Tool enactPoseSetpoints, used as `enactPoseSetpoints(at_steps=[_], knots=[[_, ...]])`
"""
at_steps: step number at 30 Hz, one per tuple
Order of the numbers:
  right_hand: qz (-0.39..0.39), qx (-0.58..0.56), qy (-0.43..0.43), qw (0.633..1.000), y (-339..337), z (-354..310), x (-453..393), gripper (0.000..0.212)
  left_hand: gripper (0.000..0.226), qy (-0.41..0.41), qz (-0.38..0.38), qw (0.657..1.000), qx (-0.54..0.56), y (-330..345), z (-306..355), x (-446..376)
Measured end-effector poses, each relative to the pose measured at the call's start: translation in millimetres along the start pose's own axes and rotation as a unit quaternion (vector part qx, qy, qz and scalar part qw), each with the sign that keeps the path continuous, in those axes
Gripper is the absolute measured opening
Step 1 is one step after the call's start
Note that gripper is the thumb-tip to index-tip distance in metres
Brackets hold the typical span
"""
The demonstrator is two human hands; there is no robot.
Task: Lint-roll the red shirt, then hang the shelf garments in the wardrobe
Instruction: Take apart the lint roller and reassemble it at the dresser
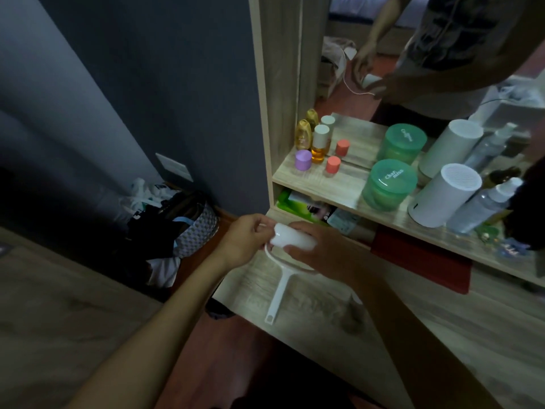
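A white lint roller is held in front of me above the wooden ledge. My right hand wraps around its roll from the right. My left hand pinches the roll's left end with thumb and fingertips. The roller's thin white handle hangs down toward the ledge. A folded red garment lies in the open compartment under the shelf, to the right of my hands.
The wooden shelf carries small bottles, a green lidded tub, a white cylinder and a spray bottle before a mirror. Bags and clothes are piled on the floor at the left by the grey wall.
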State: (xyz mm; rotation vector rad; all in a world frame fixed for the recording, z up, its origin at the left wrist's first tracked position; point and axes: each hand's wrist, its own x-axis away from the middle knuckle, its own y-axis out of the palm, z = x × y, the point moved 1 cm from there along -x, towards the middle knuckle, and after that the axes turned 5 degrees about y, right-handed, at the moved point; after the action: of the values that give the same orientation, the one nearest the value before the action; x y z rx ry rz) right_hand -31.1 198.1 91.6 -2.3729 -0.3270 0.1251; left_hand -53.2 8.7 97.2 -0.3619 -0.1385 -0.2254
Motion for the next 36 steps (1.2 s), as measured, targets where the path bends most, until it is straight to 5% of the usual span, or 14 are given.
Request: enactPoseSetpoints(at_steps=[8, 13, 16, 20, 22, 27, 32, 36], knots=[[0.105, -0.081, 0.135, 0.982, -7, -7, -11, 0.046, 0.022, 0.125, 0.049, 0.967, -0.215, 16, 17, 7], [0.195, -0.358, 0.243, 0.88, -33, -9, -25, 0.025, 0.042, 0.063, 0.068, 0.974, -0.205, 21, -6, 1], [0.146, -0.539, 0.288, 0.778, -44, -8, -24, 0.022, 0.035, 0.007, 0.085, 0.965, -0.248, 20, -30, -6], [0.036, -0.699, 0.256, 0.667, -38, -7, -16, 0.035, 0.028, -0.145, 0.096, 0.982, -0.07, 38, -54, -15], [0.001, -0.727, 0.24, 0.644, -34, -5, -13, 0.035, 0.029, -0.207, 0.078, 0.974, -0.051, 48, -67, -19], [-0.028, -0.764, 0.227, 0.603, -25, 3, -4, 0.029, 0.043, -0.235, -0.028, 0.934, -0.266, 70, -97, -29], [-0.032, -0.779, 0.248, 0.575, -32, 16, 4, 0.029, 0.042, -0.26, -0.042, 0.929, -0.258, 87, -104, -35], [-0.052, -0.789, 0.241, 0.563, -36, 25, 9, 0.036, 0.047, -0.27, 0.019, 0.948, -0.167, 96, -113, -42]])
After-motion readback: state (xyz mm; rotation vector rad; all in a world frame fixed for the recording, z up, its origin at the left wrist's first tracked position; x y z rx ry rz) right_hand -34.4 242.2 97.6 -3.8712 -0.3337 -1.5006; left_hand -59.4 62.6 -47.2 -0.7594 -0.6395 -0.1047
